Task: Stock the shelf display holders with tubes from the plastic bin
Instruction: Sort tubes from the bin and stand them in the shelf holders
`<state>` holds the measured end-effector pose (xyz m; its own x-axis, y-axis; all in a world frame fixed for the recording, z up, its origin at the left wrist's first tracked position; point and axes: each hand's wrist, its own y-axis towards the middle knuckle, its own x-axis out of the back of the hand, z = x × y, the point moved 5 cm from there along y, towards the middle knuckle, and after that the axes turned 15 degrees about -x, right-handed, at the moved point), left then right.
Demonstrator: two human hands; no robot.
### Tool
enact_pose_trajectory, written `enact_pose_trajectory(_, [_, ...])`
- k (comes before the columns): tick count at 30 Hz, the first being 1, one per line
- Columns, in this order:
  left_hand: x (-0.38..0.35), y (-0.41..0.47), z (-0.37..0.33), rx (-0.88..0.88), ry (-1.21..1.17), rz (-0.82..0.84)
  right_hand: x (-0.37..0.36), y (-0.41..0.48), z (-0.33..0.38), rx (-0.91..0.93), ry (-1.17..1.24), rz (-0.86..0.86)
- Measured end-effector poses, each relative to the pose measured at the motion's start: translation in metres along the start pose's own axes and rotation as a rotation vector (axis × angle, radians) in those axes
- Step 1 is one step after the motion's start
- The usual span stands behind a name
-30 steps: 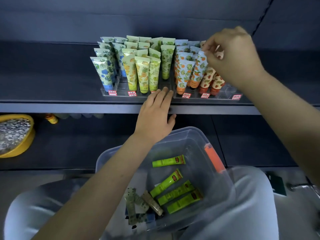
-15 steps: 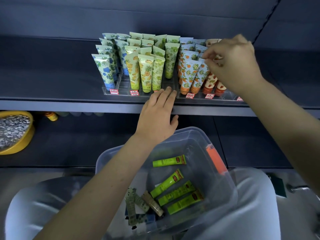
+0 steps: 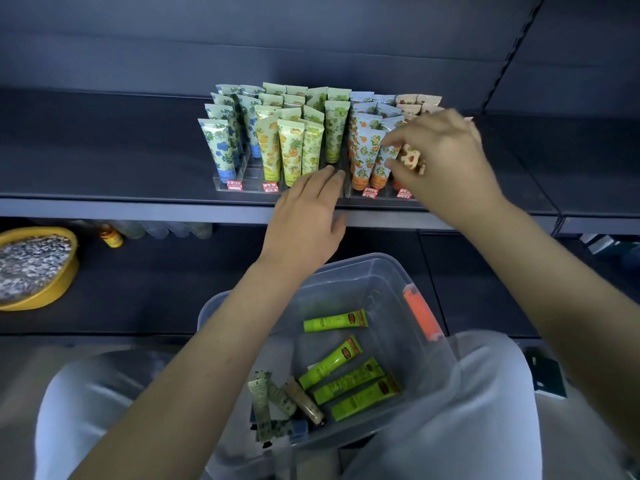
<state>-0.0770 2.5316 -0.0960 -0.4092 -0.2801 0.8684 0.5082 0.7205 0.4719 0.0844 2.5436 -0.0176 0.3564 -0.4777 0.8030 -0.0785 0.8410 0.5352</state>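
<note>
Head view: right hand (image 3: 446, 164) pinches one red-patterned tube (image 3: 412, 159), left hand (image 3: 304, 223) lies flat, four green tubes (image 3: 330, 362) in bin (image 3: 363, 264).

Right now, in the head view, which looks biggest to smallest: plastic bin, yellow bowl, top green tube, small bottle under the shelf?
1. plastic bin, though nearest the camera
2. yellow bowl, partly cut off
3. green tube
4. small bottle, farther away, so unsure against the tube

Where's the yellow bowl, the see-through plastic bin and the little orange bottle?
Round yellow bowl (image 3: 57, 289): head view, outer side wall.
Clear plastic bin (image 3: 367, 271): head view, far wall.
Small orange bottle (image 3: 112, 238): head view, its body.
</note>
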Motion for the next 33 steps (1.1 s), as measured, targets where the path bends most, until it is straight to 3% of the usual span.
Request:
enact_pose_trajectory(3, [0.008, -0.018, -0.003, -0.020, 0.021, -0.101, -0.009, -0.030, 0.005, 0.006, 0.041, 0.031])
enact_pose_trajectory(6, [0.001, -0.055, -0.003, -0.012, 0.014, -0.100, -0.035, -0.075, 0.005, -0.021, 0.114, 0.132])
enact_pose_trajectory(13, [-0.073, -0.168, 0.010, 0.140, -0.138, 0.187, -0.124, -0.192, -0.007, -0.259, 0.235, 0.426])
enact_pose_trajectory(18, [-0.119, -0.227, 0.016, 0.370, -0.190, 0.456, -0.178, -0.241, -0.012, -0.438, 0.321, 0.658])
enact_pose_trajectory(23, [-0.147, -0.256, 0.031, 0.589, -0.268, 0.622, -0.205, -0.253, -0.019, -0.600, 0.390, 0.777])
enact_pose_trajectory(28, [-0.177, -0.270, 0.042, 0.896, -0.512, 0.650, -0.225, -0.259, -0.022, -0.671, 0.394, 0.909])
enact_pose_trajectory(33, [-0.200, -0.281, 0.049, 1.102, -0.592, 0.691, -0.235, -0.260, -0.024, -0.676, 0.340, 0.948])
